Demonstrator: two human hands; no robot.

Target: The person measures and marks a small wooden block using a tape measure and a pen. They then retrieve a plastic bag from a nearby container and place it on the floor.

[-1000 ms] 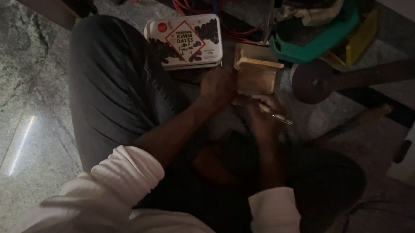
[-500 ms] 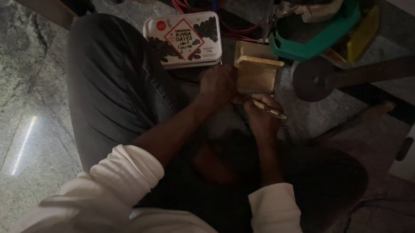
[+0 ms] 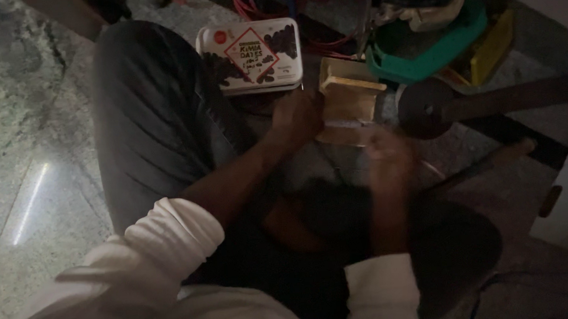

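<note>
While left hand [image 3: 301, 117] grips wooden block [image 3: 348, 99] | right hand [image 3: 389, 152] blurred, grip unclear | white box [image 3: 251, 55] behind

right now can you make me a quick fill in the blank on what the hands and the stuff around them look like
The left hand rests on a small ____ block.
The white box lies to the ____ of that block.
The right hand looks ____ in the picture.
The person's sleeves are ____.

Missing words: wooden; left; blurred; white

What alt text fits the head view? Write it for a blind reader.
A seated person's left hand steadies a small tan wooden block while the blurred right hand is beside it. A white lidded box lies on the dim floor by their knee.
</note>
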